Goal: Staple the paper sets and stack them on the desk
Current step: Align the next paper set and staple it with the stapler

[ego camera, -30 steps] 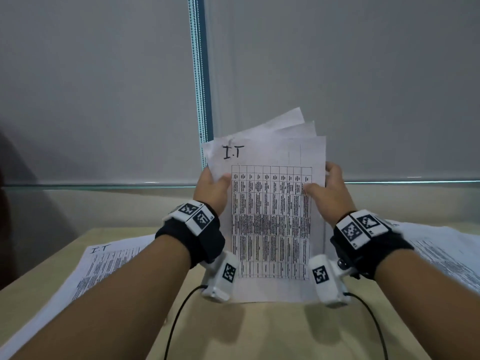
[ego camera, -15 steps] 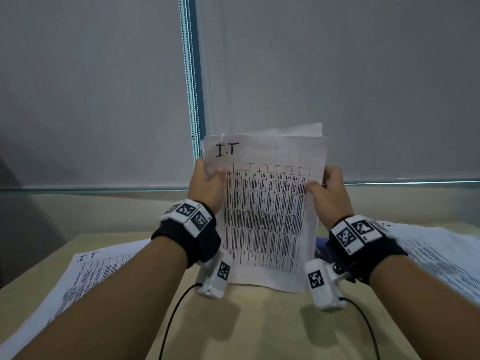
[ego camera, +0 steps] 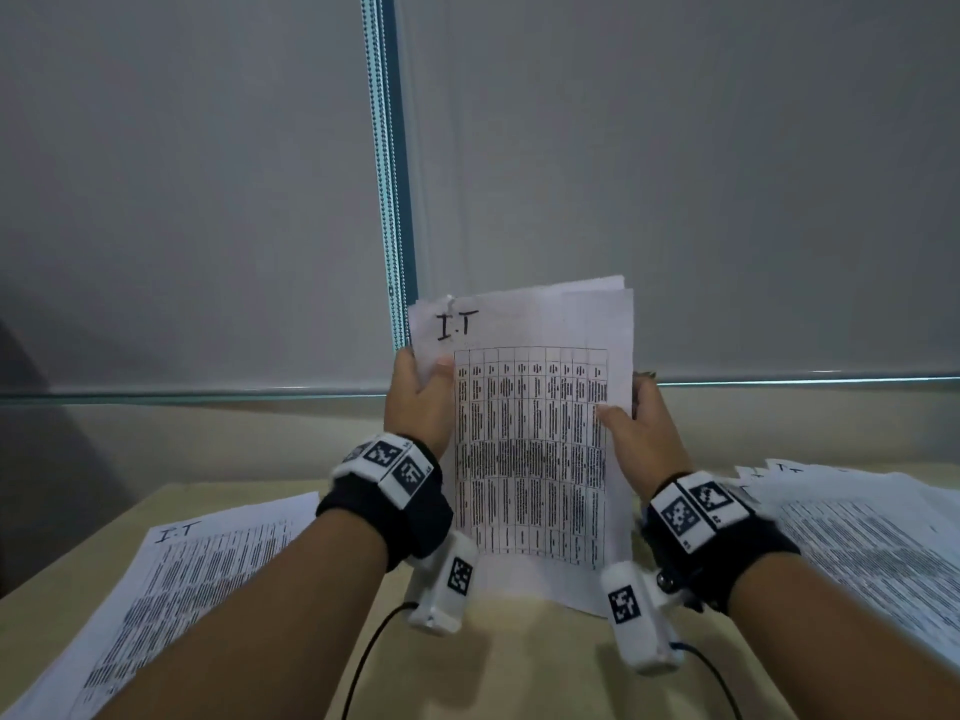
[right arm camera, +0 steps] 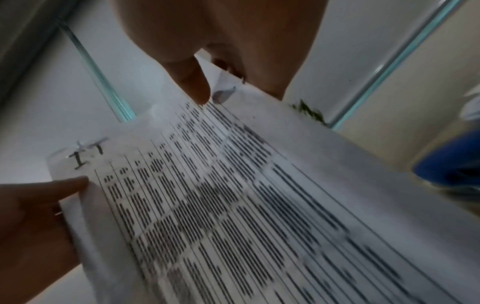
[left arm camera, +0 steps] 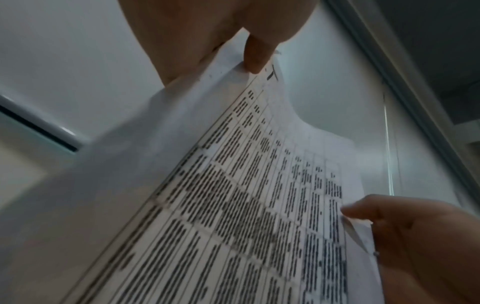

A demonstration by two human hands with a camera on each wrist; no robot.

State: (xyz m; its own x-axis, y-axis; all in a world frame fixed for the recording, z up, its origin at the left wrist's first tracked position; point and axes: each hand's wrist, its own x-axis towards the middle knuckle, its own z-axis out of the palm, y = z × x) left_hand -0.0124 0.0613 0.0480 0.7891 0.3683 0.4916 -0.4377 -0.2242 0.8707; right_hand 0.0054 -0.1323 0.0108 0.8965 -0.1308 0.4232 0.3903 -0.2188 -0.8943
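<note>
I hold a set of printed sheets upright, its bottom edge on the desk. The top sheet carries a table and a handwritten "I.T". My left hand pinches the set's left edge, thumb in front. My right hand pinches the right edge the same way. The sheets' top edges are nearly level, with one corner sticking up at the upper right. The left wrist view shows the paper set between my left thumb and the right hand. In the right wrist view the paper set is blurred.
A paper set marked "I.T" lies flat on the desk at the left. A spread pile of printed sheets lies at the right. A blue object sits on the desk right of the held set. A grey blind hangs behind the desk.
The fanned sheets behind the top page have dropped level with it. The set and both hands sit lower, and the bottom edge now meets the desk.
</note>
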